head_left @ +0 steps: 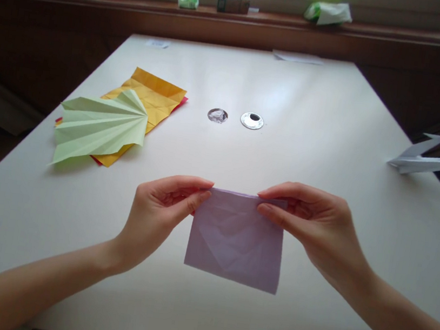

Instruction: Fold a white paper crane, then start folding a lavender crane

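Closest to the person, a folded lilac paper (236, 239) is held up just above the white table (199, 315), near the front middle. The left hand (159, 214) pinches its top left corner, thumb and fingers closed tight on the paper. The right hand (310, 221) pinches the top right corner the same way. The paper hangs down between the two hands and shows many old fold lines. At about 10 o'clock from the lilac paper lies a light green paper fan (100, 127), pleated and spread out. It rests on top of a yellow paper (156, 97), and a bit of red paper (183, 101) peeks out under that. At about 12 o'clock, farther up the table, are two round holes side by side: one with a crinkly shiny filling (217, 115) and one with a silver ring (252, 120). At about 2 o'clock, at the right edge of the table, sits a white folded paper bird (425, 160). Farthest away, a dark wooden ledge (104, 0) under the window holds a small box (233, 3) and two green and white packs (328, 12).
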`<state>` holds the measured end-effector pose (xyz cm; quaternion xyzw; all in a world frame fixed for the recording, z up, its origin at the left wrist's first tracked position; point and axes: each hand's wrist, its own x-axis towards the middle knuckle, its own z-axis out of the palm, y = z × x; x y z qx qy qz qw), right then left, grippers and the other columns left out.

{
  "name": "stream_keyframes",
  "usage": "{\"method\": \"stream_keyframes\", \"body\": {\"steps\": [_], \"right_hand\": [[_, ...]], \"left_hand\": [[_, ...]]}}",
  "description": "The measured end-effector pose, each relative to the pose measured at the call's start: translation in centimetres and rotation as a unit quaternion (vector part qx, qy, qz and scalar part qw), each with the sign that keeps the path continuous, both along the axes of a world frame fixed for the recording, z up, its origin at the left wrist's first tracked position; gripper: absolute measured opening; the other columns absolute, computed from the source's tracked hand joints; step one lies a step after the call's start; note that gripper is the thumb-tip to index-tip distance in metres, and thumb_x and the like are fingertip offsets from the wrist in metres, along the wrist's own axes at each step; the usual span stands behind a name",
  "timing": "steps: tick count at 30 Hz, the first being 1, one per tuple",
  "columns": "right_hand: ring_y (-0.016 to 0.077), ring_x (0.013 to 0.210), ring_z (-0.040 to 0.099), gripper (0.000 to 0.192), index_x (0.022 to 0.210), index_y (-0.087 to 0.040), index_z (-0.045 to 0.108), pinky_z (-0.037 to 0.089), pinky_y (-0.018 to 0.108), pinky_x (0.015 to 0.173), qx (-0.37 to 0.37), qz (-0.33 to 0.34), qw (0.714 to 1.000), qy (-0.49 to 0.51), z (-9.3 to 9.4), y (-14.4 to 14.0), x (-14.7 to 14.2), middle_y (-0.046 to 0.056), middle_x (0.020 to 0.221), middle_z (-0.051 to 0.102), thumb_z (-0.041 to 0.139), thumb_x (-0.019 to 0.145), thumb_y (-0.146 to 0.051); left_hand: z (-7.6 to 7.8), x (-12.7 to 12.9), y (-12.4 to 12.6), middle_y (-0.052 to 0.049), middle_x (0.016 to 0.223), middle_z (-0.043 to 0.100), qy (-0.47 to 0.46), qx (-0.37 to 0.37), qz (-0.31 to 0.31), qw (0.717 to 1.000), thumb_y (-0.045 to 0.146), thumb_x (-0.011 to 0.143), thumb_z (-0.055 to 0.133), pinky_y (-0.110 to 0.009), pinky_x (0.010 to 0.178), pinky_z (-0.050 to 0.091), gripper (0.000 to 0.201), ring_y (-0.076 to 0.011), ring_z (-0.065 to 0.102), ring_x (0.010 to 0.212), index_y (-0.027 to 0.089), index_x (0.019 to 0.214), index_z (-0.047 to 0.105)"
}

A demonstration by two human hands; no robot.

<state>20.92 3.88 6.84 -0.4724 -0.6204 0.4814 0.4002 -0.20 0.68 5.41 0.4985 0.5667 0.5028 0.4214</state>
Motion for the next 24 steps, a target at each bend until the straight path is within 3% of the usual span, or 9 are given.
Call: {"method": "stream_keyframes", "body": {"steps": [10, 24], "right_hand": [[0.0143, 0.068, 0.065, 0.015, 0.078, -0.025, 0.071, 0.058, 0.023, 0.06, 0.065, -0.04, 0.995, -0.057, 0.6, -0.1, 0.4, 0.0, 0.076, 0.069, 0.076, 0.065, -0.029], [0.0147, 0.066, 0.064, 0.014, 0.078, -0.029, 0.072, 0.058, 0.025, 0.058, 0.122, -0.043, 0.986, -0.101, 1.1, -0.3, 0.8, -0.002, 0.076, 0.07, 0.076, 0.065, -0.03]], "left_hand": [[0.4, -0.3, -0.1, 0.002, 0.075, 0.071, 0.011, 0.042, 0.021, 0.999, 0.024, 0.071, 0.07, -0.017, 0.052, 0.052, 0.012, -0.0098, 0.062, 0.06, 0.025, 0.083, 0.072], [0.4, -0.5, 0.0, 0.003, 0.075, 0.07, 0.019, 0.066, 0.05, 0.996, 0.023, 0.07, 0.071, -0.017, 0.051, 0.051, 0.013, -0.0097, 0.061, 0.059, 0.027, 0.082, 0.073]]}}
